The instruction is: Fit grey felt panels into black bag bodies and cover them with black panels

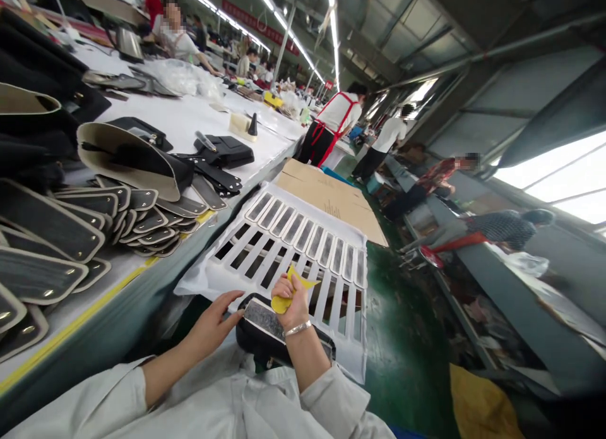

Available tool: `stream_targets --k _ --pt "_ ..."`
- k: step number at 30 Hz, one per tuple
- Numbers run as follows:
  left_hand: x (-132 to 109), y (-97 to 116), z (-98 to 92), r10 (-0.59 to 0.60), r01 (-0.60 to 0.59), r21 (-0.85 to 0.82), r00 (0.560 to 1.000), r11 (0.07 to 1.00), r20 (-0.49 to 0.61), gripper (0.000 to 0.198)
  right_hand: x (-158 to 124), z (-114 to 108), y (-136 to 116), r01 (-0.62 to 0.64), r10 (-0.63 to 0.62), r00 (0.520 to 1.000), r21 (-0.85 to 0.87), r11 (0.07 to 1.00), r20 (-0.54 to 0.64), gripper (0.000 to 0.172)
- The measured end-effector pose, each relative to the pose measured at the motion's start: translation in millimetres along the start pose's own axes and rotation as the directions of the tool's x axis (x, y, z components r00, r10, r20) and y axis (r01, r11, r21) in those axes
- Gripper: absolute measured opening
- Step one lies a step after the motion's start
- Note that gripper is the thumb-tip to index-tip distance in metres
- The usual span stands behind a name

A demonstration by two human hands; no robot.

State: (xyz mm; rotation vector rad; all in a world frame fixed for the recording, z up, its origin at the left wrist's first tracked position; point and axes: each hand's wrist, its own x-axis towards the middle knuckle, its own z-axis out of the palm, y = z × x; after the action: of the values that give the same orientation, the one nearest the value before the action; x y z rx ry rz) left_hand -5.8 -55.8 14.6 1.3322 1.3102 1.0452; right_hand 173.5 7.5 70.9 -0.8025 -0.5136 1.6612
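A black bag piece (pixel 265 338) with a shiny rectangular strip on top lies in my lap. My left hand (pixel 215 322) rests against its left end, fingers stretched out and holding nothing. My right hand (pixel 291 300) is closed on a yellow scrap (pixel 296 287) just above the piece's far edge; a silver bracelet circles that wrist. Beyond both hands spreads a white sheet (pixel 284 237) with rows of cut-out slots, some still filled with glossy strips.
Left, a long white worktable (pixel 180 117) carries stacked black leather strips (pixel 71 224), bag panels (pixel 127 155) and a black pouch (pixel 227 150). A cardboard sheet (pixel 331 199) lies past the white sheet. Several workers stand and bend along the green-floored aisle (pixel 402 338) to the right.
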Motion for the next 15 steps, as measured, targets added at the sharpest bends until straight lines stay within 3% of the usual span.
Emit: stream_targets --k 1,3,6,8,11,13,15 --pt "-5 7 0.9 0.059 -0.057 0.048 0.998 0.997 -0.036 0.042 -6 0 -5 -0.042 0.042 0.999 0.105 0.994 0.004 0.019" --pt "-15 25 4.1 0.127 -0.127 0.082 0.992 0.989 0.007 0.034 -19 4 -8 -0.099 0.099 0.995 0.234 0.967 0.012 0.017" --pt "-27 49 14.8 0.073 -0.064 -0.048 0.972 0.997 0.224 0.039 -37 21 -6 -0.151 0.158 0.987 0.294 0.944 0.001 0.019" --pt "-33 55 25.0 -0.042 0.105 -0.164 0.937 0.981 0.348 0.05 -52 32 -3 -0.162 0.172 0.985 0.242 0.957 -0.024 0.022" --pt "-39 48 38.6 -0.174 0.282 -0.269 0.915 0.921 0.365 0.058 -75 34 -1 -0.11 0.113 0.993 0.072 0.991 -0.042 0.034" --pt "-40 42 44.4 -0.149 0.248 -0.308 0.938 0.918 0.312 0.06 -88 23 1 -0.141 0.141 0.99 -0.013 0.99 0.001 0.044" --pt "-39 43 48.9 -0.029 0.123 -0.294 0.952 0.948 0.304 0.061 -97 7 1 -0.172 0.168 0.984 -0.074 0.982 -0.058 0.047"
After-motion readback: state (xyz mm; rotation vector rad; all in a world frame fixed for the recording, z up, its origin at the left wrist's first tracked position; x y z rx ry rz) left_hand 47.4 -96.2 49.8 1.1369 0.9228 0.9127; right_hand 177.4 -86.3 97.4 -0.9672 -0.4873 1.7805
